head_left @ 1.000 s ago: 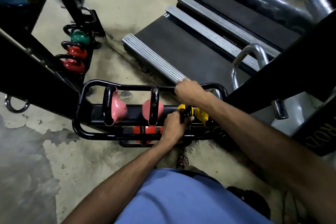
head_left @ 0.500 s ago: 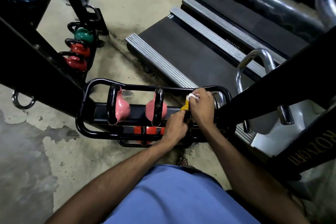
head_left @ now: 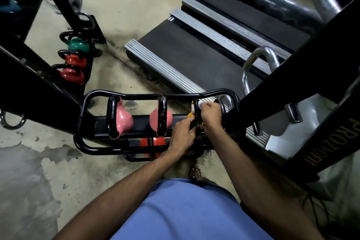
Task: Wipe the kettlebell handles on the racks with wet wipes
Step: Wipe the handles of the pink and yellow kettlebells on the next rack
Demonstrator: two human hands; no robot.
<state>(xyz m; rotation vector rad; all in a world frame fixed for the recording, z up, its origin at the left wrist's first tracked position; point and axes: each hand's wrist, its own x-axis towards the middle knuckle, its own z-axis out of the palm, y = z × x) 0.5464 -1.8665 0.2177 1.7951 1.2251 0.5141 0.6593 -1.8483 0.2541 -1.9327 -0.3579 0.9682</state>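
A black tube rack holds two pink kettlebells with black handles and, at its right end, a yellow kettlebell. My right hand presses a white wet wipe round the top of the yellow kettlebell's black handle. My left hand grips the lower part of that same handle, just below the right hand. An orange-red kettlebell sits on the shelf underneath.
A second rack at the left carries a green kettlebell and two red ones. Black frame beams cross both sides of the view. A treadmill deck lies behind the rack on the concrete floor.
My right hand came off the rack's top rail and moved down onto the yellow kettlebell's handle with the wipe. The left hand stayed on that handle. The view shifted slightly.
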